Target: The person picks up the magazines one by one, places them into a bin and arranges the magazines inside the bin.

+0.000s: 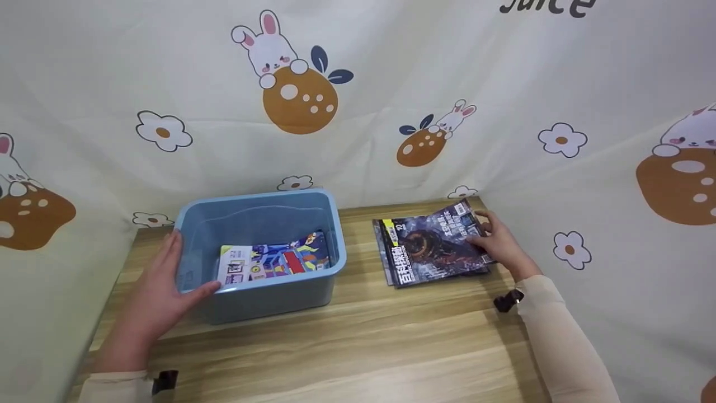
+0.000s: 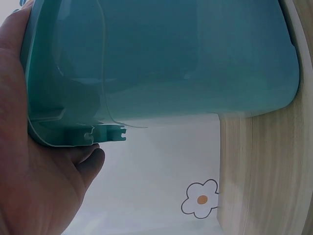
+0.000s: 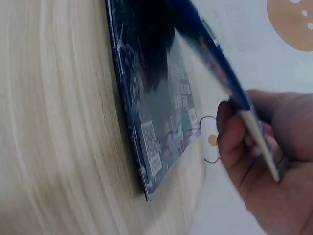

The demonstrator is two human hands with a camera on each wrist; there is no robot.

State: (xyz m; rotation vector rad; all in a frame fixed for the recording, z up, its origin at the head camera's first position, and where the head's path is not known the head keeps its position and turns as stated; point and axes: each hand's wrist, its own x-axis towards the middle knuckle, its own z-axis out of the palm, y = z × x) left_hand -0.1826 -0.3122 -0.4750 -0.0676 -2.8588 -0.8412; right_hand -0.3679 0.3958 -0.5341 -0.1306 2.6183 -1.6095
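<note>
Your left hand (image 1: 159,291) grips the bin (image 1: 263,254), your right hand (image 1: 500,246) pinches the top magazine (image 1: 433,243); one-edge lifting could slide the stack.

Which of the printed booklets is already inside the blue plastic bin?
The bright multicoloured booklet, lying flat on the floor of the blue plastic bin. The dark-covered magazines are stacked on the wooden table under the right hand.
</note>
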